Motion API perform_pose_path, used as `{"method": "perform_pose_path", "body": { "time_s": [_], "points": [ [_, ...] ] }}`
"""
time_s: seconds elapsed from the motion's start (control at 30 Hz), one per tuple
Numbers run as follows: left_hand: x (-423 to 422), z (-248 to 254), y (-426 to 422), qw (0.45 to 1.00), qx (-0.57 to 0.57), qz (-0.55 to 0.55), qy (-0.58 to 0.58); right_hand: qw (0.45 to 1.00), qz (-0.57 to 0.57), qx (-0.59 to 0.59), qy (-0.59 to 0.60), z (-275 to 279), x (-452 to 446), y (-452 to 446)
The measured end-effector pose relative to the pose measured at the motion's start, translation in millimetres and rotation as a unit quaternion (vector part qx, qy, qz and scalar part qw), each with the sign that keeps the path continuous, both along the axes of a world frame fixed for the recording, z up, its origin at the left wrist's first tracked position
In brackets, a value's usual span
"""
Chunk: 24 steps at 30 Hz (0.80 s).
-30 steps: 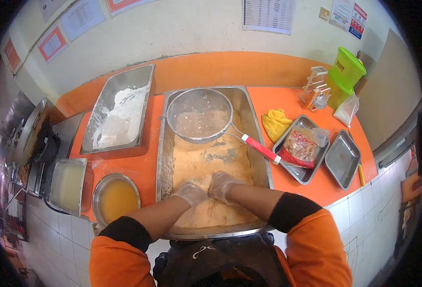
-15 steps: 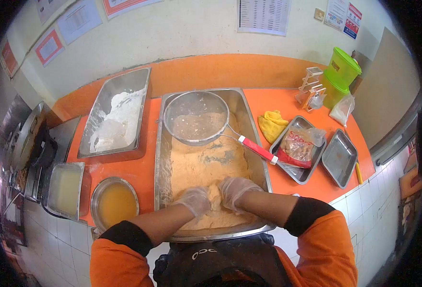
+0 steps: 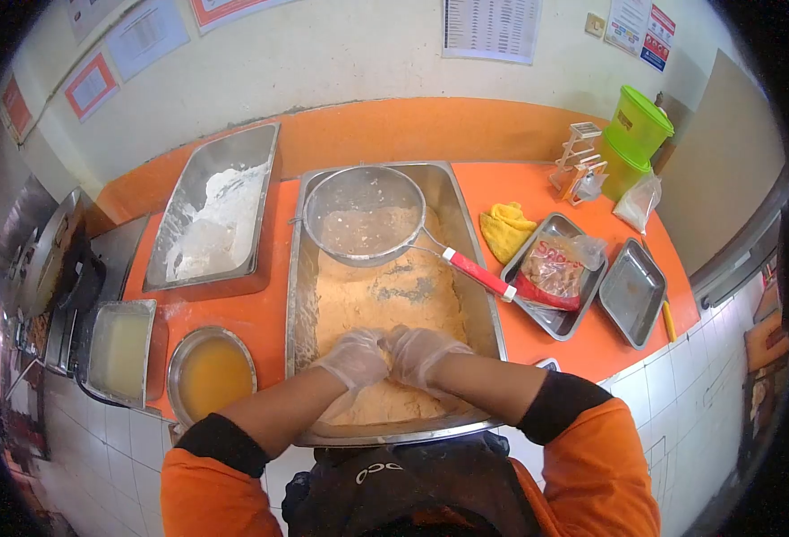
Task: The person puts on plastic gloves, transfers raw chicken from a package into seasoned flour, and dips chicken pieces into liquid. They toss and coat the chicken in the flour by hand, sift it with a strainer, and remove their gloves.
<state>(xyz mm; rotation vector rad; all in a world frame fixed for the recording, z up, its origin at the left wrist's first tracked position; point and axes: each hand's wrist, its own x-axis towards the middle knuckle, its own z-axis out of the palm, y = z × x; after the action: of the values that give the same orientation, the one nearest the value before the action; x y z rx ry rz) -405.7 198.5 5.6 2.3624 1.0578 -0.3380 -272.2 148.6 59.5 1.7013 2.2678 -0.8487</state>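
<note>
Both of my hands wear clear plastic gloves and meet over the pale orange flour [image 3: 349, 309] in a deep steel tray [image 3: 293, 313]. My left hand [image 3: 358, 356] and my right hand [image 3: 419, 355] are closed, fingers curled and pressed against each other. What lies between them is mostly hidden; only a little orange flour colour shows there. A round wire-mesh sieve [image 3: 365, 219] with a red handle [image 3: 475, 273] rests across the far part of the tray, with crumbs in its mesh.
To the left are a steel pan of white flour [image 3: 224, 219], a bowl of yellow-orange liquid [image 3: 215, 376] and a container of pale liquid [image 3: 119, 349]. On the right lie a yellow cloth [image 3: 506, 231], a bagged food pack [image 3: 555, 268] in one tray, and another metal tray [image 3: 633, 294].
My hands have come together and slightly upward from being apart around a flour-covered lump, which is now mostly covered. The sieve stays in place.
</note>
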Motion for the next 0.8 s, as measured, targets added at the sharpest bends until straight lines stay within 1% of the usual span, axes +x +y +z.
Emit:
{"method": "perform_pose_path", "body": {
  "time_s": [0.07,0.17,0.2,0.23,0.27,0.3,0.37,0.4,0.47,0.53,0.57,0.63,0.67,0.7,0.77,0.8],
  "points": [
    [-4.3,19.9,-0.8,0.982,0.05,-0.16,0.082,0.992,0.1,0.041,-0.063,-17.3,10.6,-1.3],
    [-23.0,29.8,-12.0,0.987,-0.017,-0.076,0.14,0.968,0.178,0.131,0.121,-61.9,41.2,-11.2],
    [-26.7,35.6,-16.7,0.988,-0.088,0.017,0.127,0.99,0.097,0.016,0.1,-60.4,46.0,-8.9],
    [-30.0,41.5,-22.2,0.975,-0.158,0.109,0.114,0.992,0.014,-0.099,0.078,-58.1,50.4,-4.9],
    [-32.7,42.6,-27.5,0.948,-0.226,0.2,0.099,0.973,-0.07,-0.214,0.054,-57.0,51.9,-3.5],
    [-32.8,34.0,-35.4,0.946,-0.197,0.244,0.077,0.954,-0.159,-0.24,0.087,-44.2,47.6,-8.8],
    [-25.3,11.1,-48.3,0.934,-0.135,0.329,0.033,0.887,-0.331,-0.285,0.152,-15.4,34.0,-20.5],
    [-19.5,8.5,-45.4,0.913,-0.186,0.362,0.024,0.904,-0.307,-0.26,0.143,-21.7,25.9,-18.2],
    [-6.1,4.1,-38.7,0.86,-0.286,0.423,0.006,0.934,-0.26,-0.209,0.127,-58.4,1.3,-14.7],
    [7.0,-39.5,-45.4,0.848,-0.185,0.496,-0.027,0.959,-0.211,-0.155,0.11,-94.1,-20.2,-9.0],
    [10.9,-42.0,-47.1,0.836,-0.134,0.53,-0.045,0.969,-0.185,-0.128,0.102,-97.3,-23.8,-6.0],
    [7.4,-42.9,-40.9,0.828,-0.178,0.529,-0.054,0.947,-0.208,-0.192,0.154,-98.4,-19.2,-3.2],
    [5.7,-37.7,-38.5,0.823,-0.2,0.528,-0.059,0.935,-0.229,-0.206,0.178,-97.1,-17.8,-2.1],
    [6.1,-33.8,-39.3,0.803,-0.212,0.55,-0.089,0.922,-0.25,-0.219,0.201,-96.0,-16.5,-0.9],
    [7.9,-28.6,-41.2,0.759,-0.236,0.589,-0.149,0.894,-0.312,-0.209,0.244,-89.4,-15.3,-3.2],
    [5.9,-38.1,-36.7,0.74,-0.264,0.579,-0.217,0.874,-0.329,-0.21,0.288,-83.9,-11.7,-4.4]
  ]
}}
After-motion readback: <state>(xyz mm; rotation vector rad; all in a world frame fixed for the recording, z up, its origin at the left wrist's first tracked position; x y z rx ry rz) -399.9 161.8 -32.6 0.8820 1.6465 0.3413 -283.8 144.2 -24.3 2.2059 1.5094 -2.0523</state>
